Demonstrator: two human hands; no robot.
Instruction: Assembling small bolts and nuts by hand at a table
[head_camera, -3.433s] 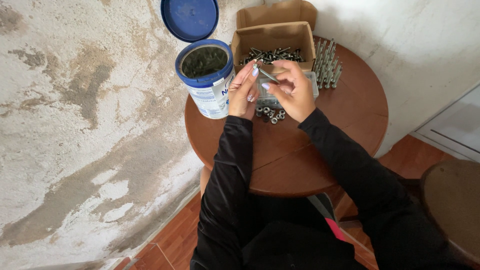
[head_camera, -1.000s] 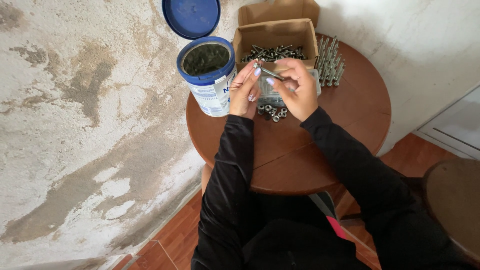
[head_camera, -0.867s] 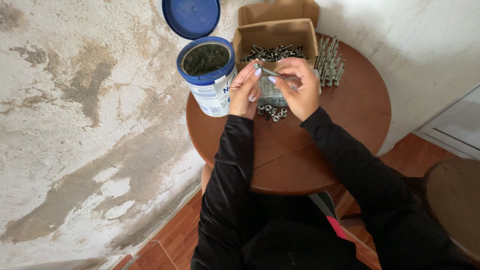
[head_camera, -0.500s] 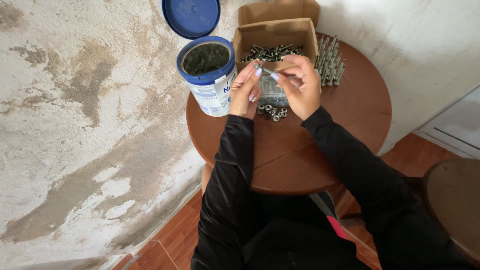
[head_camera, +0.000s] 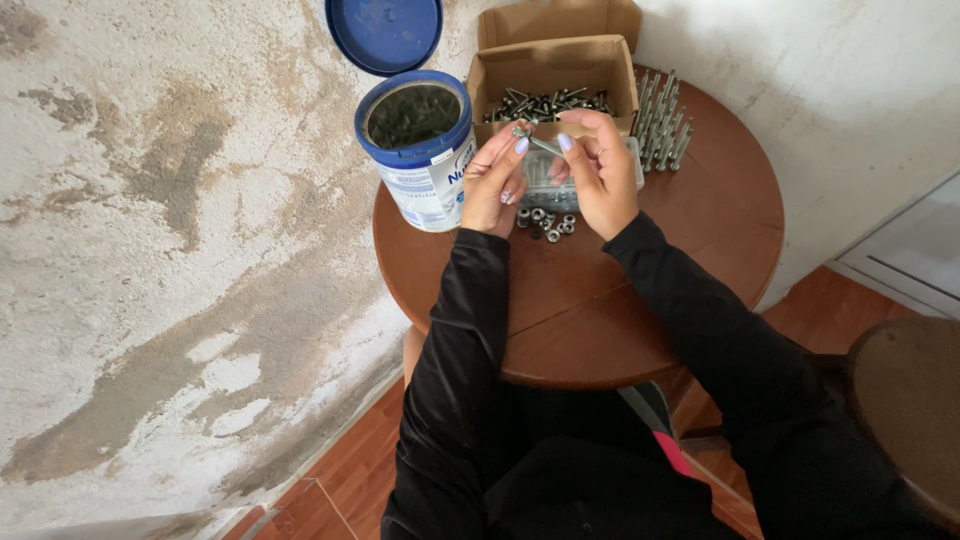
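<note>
Above the round brown wooden surface (head_camera: 640, 300) | left hand (head_camera: 492, 185) and right hand (head_camera: 605, 170) are pinching one long silver metal bolt (head_camera: 537, 143) between closed fingertips | apparently threading a nut | next: steady twisting, loose small grey nuts (head_camera: 545, 220) lying below.

Open brown cardboard box (head_camera: 553, 75) at table's back, round blue-and-white labelled tin (head_camera: 420, 150) just left — lid off
</note>
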